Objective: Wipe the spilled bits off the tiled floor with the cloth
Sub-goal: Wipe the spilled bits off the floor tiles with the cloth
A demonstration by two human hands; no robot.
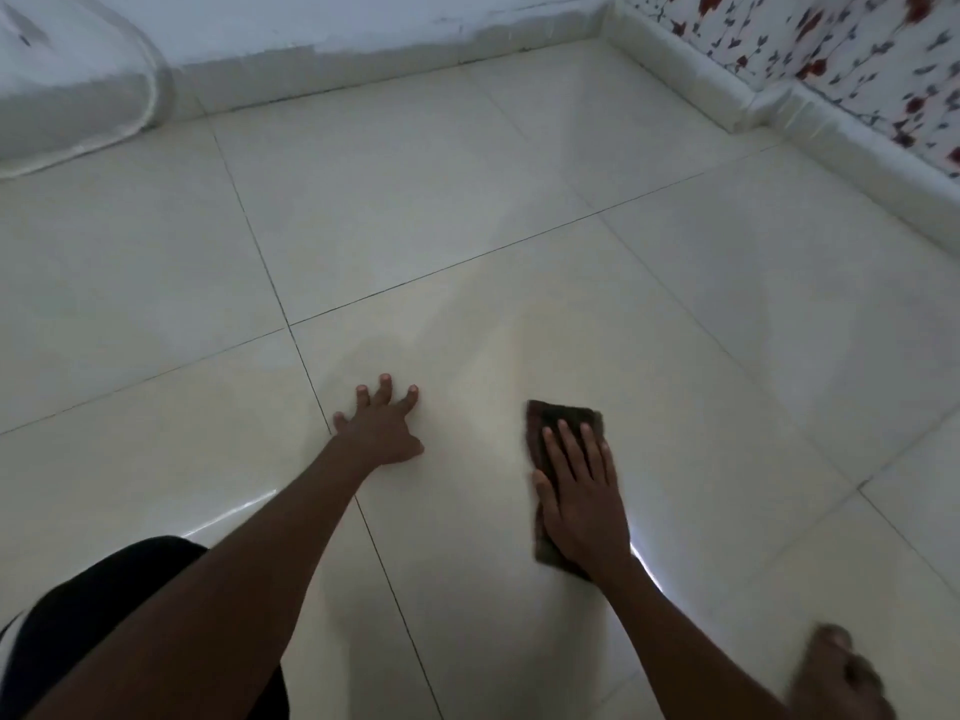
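Pale glossy tiled floor (519,189) with dark grout lines, white skirting along the far wall, floral wallpaper (831,49) at the right. Right hand (582,496) flat, fingers spread, pressing a dark brown cloth (563,415) onto the tile; no closed grip. Left hand (379,426) splayed wide on the floor, empty, well apart from the cloth. Bare foot (841,678) blurred at lower right. No spilled bits discernible

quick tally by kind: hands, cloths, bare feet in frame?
Hands: 2, left hand spread flat on the tiled floor, right hand pressing the cloth
Brown cloth: 1
Bare foot: 1
Total: 4
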